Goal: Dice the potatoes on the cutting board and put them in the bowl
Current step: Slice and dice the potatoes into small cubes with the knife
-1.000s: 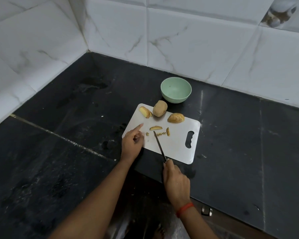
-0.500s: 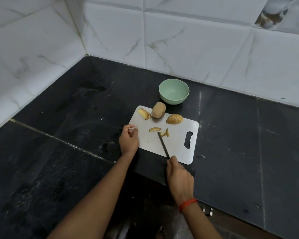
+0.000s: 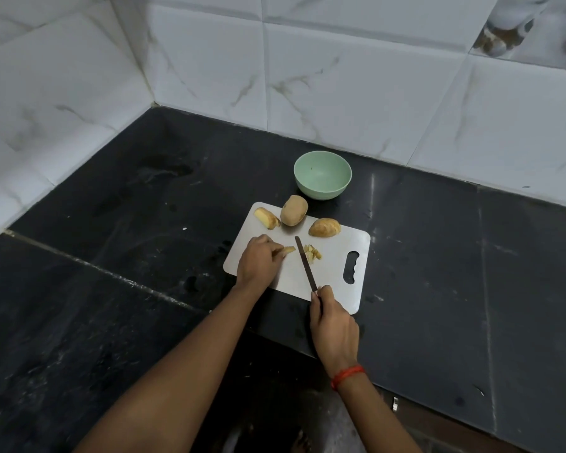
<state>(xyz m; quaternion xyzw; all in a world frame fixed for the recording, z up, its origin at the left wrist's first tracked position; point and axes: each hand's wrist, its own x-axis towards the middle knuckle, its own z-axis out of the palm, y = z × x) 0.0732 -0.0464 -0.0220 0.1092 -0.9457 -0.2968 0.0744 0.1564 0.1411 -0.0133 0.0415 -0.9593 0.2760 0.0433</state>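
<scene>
A white cutting board [image 3: 337, 282] lies on the black counter. At its far edge sit a whole potato [image 3: 294, 210], a wedge [image 3: 267, 218] to its left and a half potato [image 3: 324, 227] to its right. My left hand [image 3: 258, 261] pinches a potato slice [image 3: 288, 250] on the board. My right hand [image 3: 334, 328] grips the handle of a knife [image 3: 305, 268], whose blade lies between the slice and a small pile of diced pieces [image 3: 312, 253]. Behind the board stands a pale green bowl [image 3: 322, 174], which looks bare inside.
The black stone counter [image 3: 144, 256] runs into a corner of white marble-look wall tiles [image 3: 340, 76]. The counter's front edge [image 3: 406, 400] lies close behind my right wrist. A seam crosses the counter at the left.
My left hand moved right onto the board and took hold of the slice. The loose pieces now sit gathered in a pile right of the blade. The knife shifted slightly.
</scene>
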